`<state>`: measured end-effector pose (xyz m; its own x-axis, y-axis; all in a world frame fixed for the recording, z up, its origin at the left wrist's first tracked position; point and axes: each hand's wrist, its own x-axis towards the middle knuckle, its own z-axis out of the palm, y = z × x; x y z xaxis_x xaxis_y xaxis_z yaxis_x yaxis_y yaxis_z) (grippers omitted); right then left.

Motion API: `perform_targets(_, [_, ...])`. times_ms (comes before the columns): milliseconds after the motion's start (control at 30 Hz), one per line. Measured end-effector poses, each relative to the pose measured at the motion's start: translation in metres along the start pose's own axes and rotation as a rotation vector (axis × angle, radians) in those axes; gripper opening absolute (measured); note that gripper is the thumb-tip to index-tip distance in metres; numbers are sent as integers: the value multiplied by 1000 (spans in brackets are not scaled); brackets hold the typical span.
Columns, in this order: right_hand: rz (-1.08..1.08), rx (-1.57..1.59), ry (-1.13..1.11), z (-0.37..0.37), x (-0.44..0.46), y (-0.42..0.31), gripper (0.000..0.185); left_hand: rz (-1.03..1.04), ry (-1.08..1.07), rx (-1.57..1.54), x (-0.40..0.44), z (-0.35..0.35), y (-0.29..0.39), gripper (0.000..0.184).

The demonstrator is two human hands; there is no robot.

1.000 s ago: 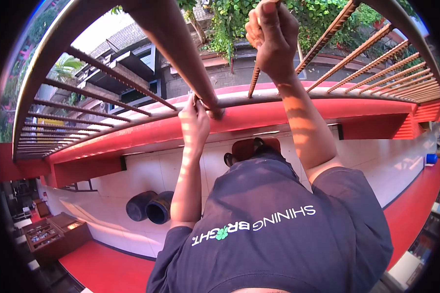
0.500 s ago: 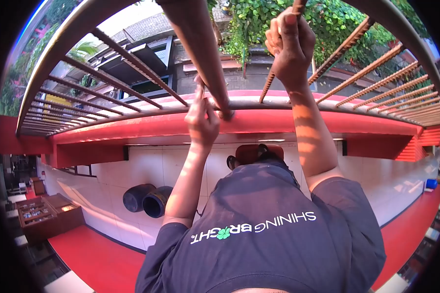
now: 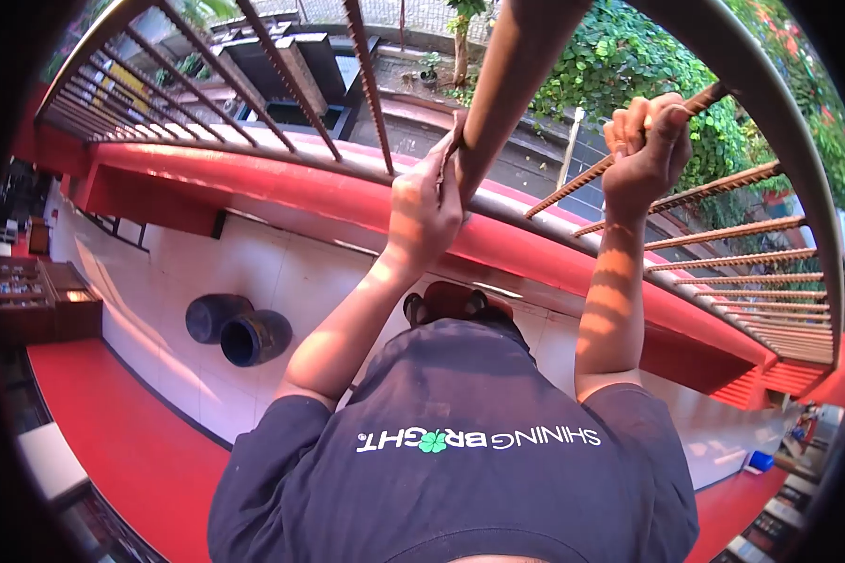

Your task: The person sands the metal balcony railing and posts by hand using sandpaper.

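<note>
My left hand (image 3: 425,208) presses a thin brown sheet that looks like sandpaper (image 3: 453,148) against the side of a thick brown metal post (image 3: 516,80). Its fingers are partly hidden behind the sheet and the post. Higher up and to the right, my right hand (image 3: 646,150) is wrapped around a ribbed rusty bar (image 3: 573,188) of the railing, thumb on top. The bar runs at a slant from the bottom rail up to the curved top rail (image 3: 770,103).
Several more ribbed bars (image 3: 282,70) line the railing on both sides. Beneath it runs a red ledge (image 3: 535,272). Two dark round pots (image 3: 256,338) stand on the pale tiled floor (image 3: 178,281) at left. Green plants (image 3: 620,56) grow beyond the railing.
The view has turned, so the post and railing now lean to the right. My left hand has shifted up and right along with the post, the sheet's edge now showing. The right hand keeps its bar.
</note>
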<state>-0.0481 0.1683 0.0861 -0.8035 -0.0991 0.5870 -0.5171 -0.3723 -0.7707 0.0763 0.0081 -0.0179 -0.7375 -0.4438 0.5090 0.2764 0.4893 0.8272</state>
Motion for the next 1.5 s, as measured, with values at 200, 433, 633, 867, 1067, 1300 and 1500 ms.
perform_targets(200, [-12, -14, -34, -1, 0, 0, 47, -89, -60, 166, -9, 4, 8, 45])
perform_targets(433, [-15, -25, -82, -5, 2, 3, 52, -181, -186, 39, 23, -7, 10, 40])
perform_targets(633, [-21, -73, -2, 6, -1, -2, 50, 244, -179, 76, 32, -11, -15, 52])
perform_targets(867, [-2, -28, -32, 0, 0, 0, 50, -352, -580, 100, 53, -29, 16, 48])
perform_targets(1067, [-32, -41, -10, -3, -1, 1, 50, 363, 31, -293, 64, -5, 32, 68])
perform_targets(1300, [-17, 18, -50, -4, -1, 1, 46, 68, -21, -230, 61, 9, 35, 75])
perform_targets(1500, [-37, 80, -61, -8, 2, 6, 44, 125, 116, -97, 7, 41, -9, 84])
